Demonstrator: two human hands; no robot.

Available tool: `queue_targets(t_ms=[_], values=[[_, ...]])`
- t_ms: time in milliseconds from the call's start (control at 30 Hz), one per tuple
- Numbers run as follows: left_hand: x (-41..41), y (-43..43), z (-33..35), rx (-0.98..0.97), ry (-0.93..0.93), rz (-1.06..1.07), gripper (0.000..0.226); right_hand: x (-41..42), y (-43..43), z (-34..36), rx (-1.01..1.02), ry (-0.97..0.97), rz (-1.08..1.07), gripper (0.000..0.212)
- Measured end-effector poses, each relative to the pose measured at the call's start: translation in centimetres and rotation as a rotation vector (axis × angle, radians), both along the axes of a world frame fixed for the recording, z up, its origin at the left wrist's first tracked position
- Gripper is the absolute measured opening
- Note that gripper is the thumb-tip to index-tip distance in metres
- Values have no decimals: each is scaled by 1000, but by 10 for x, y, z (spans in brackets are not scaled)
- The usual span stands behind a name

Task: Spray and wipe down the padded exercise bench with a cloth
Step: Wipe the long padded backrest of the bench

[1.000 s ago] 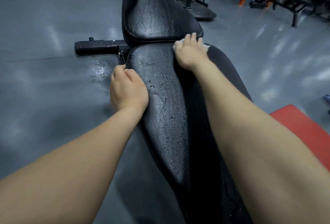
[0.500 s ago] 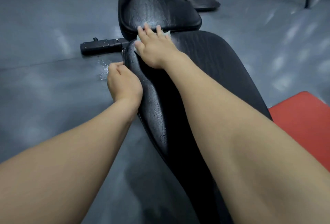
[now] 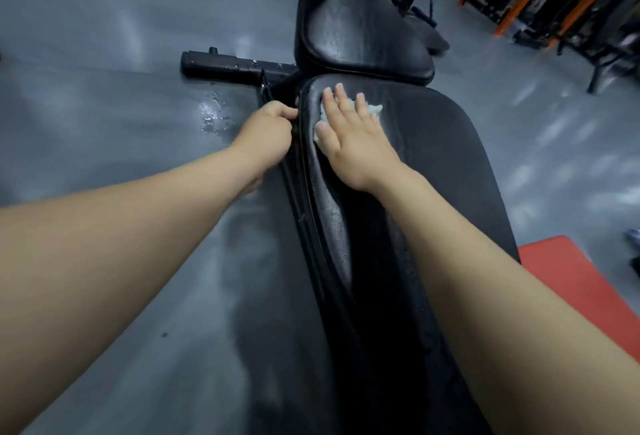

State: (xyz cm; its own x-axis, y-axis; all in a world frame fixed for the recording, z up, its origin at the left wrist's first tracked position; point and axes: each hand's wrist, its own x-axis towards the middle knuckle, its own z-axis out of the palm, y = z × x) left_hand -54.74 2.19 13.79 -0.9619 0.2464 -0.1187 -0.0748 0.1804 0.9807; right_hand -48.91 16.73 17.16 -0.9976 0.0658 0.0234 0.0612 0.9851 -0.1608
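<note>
Right hand (image 3: 349, 136) lies flat, fingers (image 3: 343, 98) straight and spread, pressing a pale cloth (image 3: 375, 109) onto the black padded bench (image 3: 450, 157); cloth shows between the fingers and beside the thumb. Left hand (image 3: 266, 133), just left of those fingers, curls round the pad's side edge. Beyond the fingertips lies a second pad (image 3: 353, 26).

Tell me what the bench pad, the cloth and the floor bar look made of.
The bench pad: black vinyl or faux leather, probably; glossy, finely cracked grain, piped edge seam.
The cloth: soft pale fabric, perhaps microfibre; crumpled, fuzzy edges.
The floor bar: black-painted metal, likely steel; matte, square-edged, with bolt heads.
</note>
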Motion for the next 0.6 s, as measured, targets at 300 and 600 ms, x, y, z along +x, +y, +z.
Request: queue_targets(t_ms=[300, 600], values=[[-5, -42, -5, 3, -69, 77, 23, -82, -35, 26, 78, -103, -127, 54], [3, -52, -12, -82, -85, 146, 17, -19, -42, 5, 36, 23, 40, 47]])
